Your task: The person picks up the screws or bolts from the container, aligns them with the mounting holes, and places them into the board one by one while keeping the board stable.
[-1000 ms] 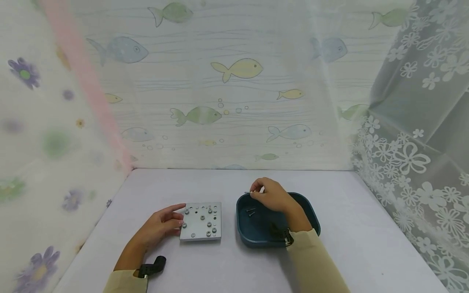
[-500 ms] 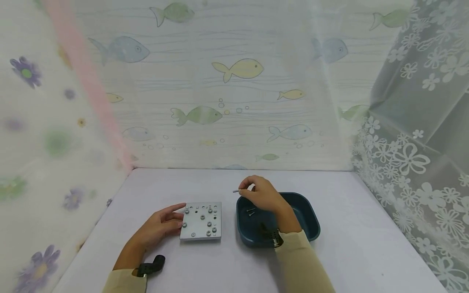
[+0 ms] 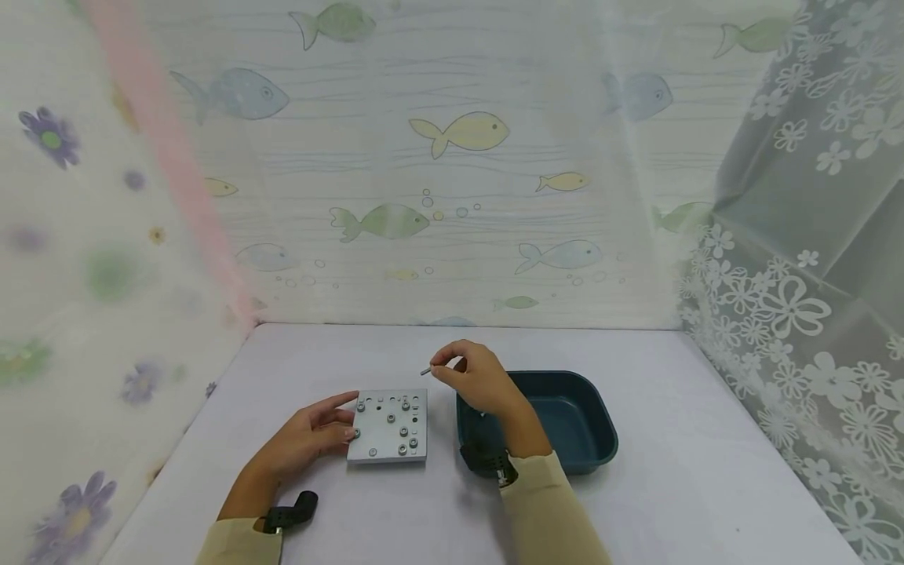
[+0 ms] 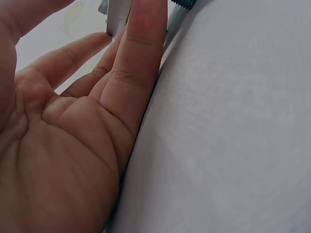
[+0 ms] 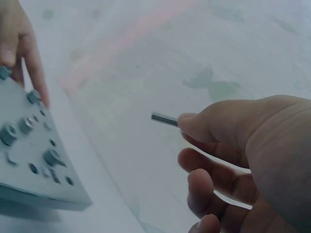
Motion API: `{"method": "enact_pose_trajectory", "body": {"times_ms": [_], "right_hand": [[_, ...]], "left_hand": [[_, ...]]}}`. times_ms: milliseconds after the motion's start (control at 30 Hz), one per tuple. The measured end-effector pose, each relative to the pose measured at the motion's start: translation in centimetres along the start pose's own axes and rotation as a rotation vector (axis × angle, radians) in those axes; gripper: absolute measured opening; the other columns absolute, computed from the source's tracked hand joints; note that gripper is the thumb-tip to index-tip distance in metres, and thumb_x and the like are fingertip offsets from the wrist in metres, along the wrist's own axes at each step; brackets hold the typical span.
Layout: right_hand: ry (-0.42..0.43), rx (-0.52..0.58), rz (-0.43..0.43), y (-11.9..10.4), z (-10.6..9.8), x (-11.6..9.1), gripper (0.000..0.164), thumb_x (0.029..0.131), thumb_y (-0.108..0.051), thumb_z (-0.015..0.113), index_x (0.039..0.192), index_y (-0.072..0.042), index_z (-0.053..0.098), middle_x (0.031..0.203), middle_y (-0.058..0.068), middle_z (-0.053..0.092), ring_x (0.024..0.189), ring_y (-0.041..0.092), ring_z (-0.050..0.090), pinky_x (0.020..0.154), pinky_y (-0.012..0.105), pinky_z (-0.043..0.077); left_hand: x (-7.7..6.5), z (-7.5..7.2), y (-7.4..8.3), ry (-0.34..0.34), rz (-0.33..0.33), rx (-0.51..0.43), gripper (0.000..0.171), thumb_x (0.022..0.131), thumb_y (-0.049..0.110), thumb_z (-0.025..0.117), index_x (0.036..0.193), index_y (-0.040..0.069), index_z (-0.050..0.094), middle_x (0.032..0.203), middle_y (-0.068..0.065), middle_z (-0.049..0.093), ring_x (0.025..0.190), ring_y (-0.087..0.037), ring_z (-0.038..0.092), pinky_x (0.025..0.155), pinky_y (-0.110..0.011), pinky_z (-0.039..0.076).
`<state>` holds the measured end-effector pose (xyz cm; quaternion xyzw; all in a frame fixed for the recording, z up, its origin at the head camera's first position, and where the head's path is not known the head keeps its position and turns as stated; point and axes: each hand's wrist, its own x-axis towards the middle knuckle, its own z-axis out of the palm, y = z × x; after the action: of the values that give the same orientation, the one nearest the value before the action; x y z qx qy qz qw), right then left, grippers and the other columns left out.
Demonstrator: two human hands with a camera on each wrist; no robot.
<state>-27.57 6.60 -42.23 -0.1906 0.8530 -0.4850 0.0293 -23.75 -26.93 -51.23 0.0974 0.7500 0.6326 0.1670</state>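
Observation:
A square silver metal plate [image 3: 387,447], with holes and several socket-head screws [image 5: 8,134], lies on the table. My left hand [image 3: 311,434] rests at its left side, fingers extended, the index fingertip at the back corner and the thumb by a screw near the edge. My right hand [image 3: 476,379] is raised right of the plate's back corner. Its thumb and index finger pinch a slim metal pin [image 5: 164,119], whose bare end points left; the other end is hidden in the fingers. The remaining fingers curl loosely below.
A dark blue tray [image 3: 579,424] stands right of the plate, partly covered by my right forearm. A small metal piece [image 3: 483,413] shows inside it by the wrist. Patterned curtains [image 3: 452,235] enclose the back and sides of the white table [image 3: 671,486].
My right hand has moved left with the pin, from over the tray to near the plate's back right corner. The left hand and the plate have stayed in place.

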Motion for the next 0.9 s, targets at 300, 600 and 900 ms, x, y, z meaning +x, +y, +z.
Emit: {"method": "enact_pose_trajectory", "body": {"times_ms": [300, 600, 900], "right_hand": [[0.019, -0.025, -0.026, -0.3, 3.1, 0.0, 0.011, 0.1, -0.033, 0.069, 0.109, -0.028, 0.073, 0.12, -0.006, 0.064, 0.104, 0.016, 0.062, 0.077, 0.035, 0.055], [0.078, -0.087, -0.025, -1.0, 5.9, 0.3, 0.011, 0.098, -0.029, 0.073, 0.106, -0.025, 0.079, 0.121, -0.004, 0.065, 0.115, 0.021, 0.061, 0.095, 0.043, 0.055], [0.149, -0.077, 0.065, -1.7, 9.1, 0.4, 0.007, 0.095, -0.027, 0.076, 0.099, -0.026, 0.082, 0.128, -0.002, 0.061, 0.127, 0.022, 0.053, 0.108, 0.047, 0.05]], "left_hand": [[0.0, 0.0, 0.0, 0.018, -0.015, 0.027, 0.073, 0.095, 0.02, 0.076, 0.159, 0.017, 0.042, 0.138, -0.024, 0.057, 0.111, -0.027, 0.068, 0.09, -0.036, 0.062], [0.0, -0.1, -0.1, 0.008, -0.022, 0.048, 0.074, 0.095, 0.023, 0.076, 0.16, 0.018, 0.041, 0.147, -0.024, 0.052, 0.119, -0.027, 0.067, 0.092, -0.036, 0.062], [-0.2, -0.5, 0.0, -0.048, 0.005, 0.053, 0.083, 0.09, 0.016, 0.081, 0.161, 0.016, 0.037, 0.144, -0.023, 0.054, 0.121, -0.022, 0.067, 0.093, -0.028, 0.059]]}}
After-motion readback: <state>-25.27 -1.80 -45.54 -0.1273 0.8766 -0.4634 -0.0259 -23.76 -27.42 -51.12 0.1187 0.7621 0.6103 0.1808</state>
